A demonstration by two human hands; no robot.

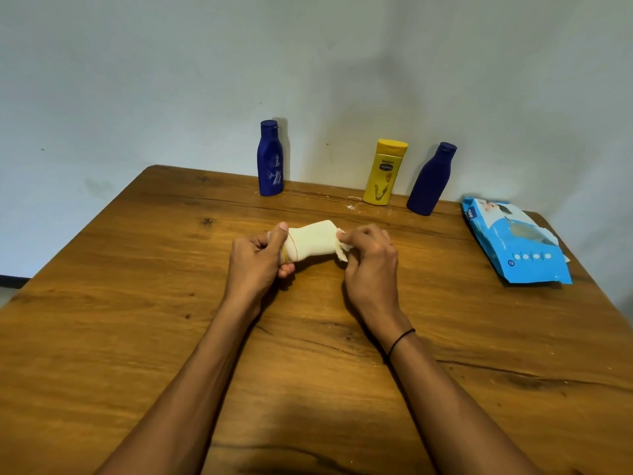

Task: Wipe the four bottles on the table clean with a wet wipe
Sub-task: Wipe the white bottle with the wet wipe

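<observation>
I see my left hand (261, 255) curled round one end of the pale cream plastic bottle (313, 243), held sideways above the wooden table (137, 303) at centre. My right hand (368, 255) pinches a crumpled white wet wipe (342, 250) against its other end. A damp bottle could slip from that grip. At 12 o'clock the yellow lotion bottle (384, 171) seems to read "Vaseline"; the blue wipes packet (513, 241) at 2 o'clock is illegible.
</observation>
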